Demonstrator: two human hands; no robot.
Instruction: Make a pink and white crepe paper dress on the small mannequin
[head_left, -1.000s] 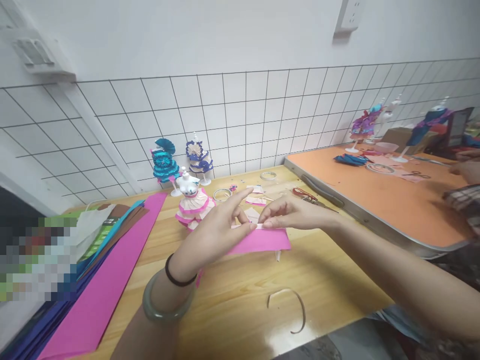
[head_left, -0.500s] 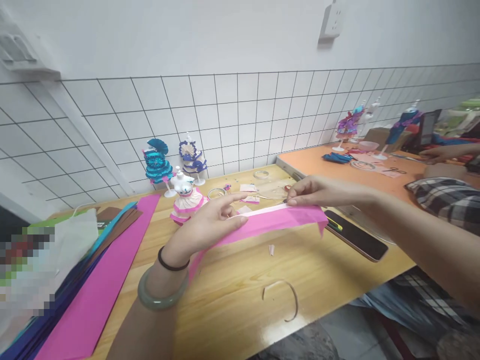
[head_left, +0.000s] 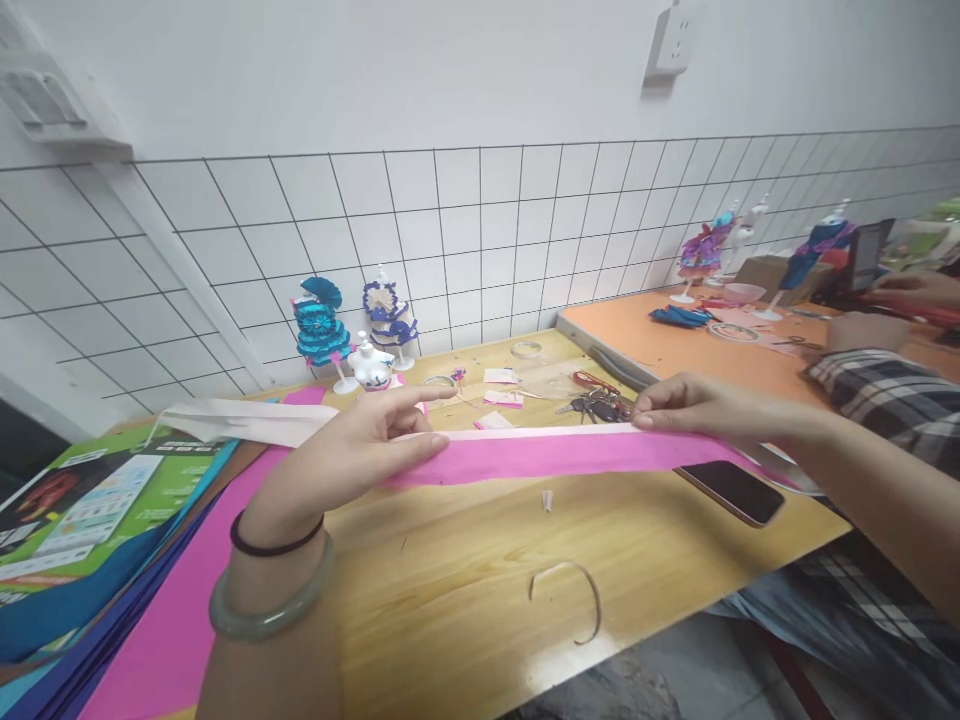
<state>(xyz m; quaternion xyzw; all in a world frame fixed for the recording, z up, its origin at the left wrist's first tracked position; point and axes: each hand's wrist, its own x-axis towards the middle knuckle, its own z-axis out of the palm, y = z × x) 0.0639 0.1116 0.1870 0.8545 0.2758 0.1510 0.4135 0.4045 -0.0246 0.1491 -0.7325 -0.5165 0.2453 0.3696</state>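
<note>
A long pink paper strip (head_left: 544, 456) with a cream band along its top edge stretches level between my hands, above the wooden table. My left hand (head_left: 367, 435) pinches it between thumb and bent fingers, index finger pointing out to the right. At the other side my right hand (head_left: 679, 408) pinches the upper edge, and the strip's end trails past it over a phone (head_left: 739, 490). Behind my left hand stands a white mini dress form (head_left: 369, 364), its lower part hidden. A cream strip (head_left: 247, 421) runs leftward from behind my left hand.
Teal (head_left: 322, 325) and navy-and-cream (head_left: 391, 318) paper dresses stand by the wall. Keys (head_left: 600, 408), paper scraps (head_left: 501, 398) and a curved strip (head_left: 596, 600) lie on the table. Coloured paper sheets (head_left: 172, 590) are at left. A co-worker's plaid sleeve (head_left: 862, 385) rests at the orange table (head_left: 637, 340).
My hands have moved apart, first the right hand rightward, then the left hand leftward. More of the pink strip is stretched between them. The cream strip now shows at left.
</note>
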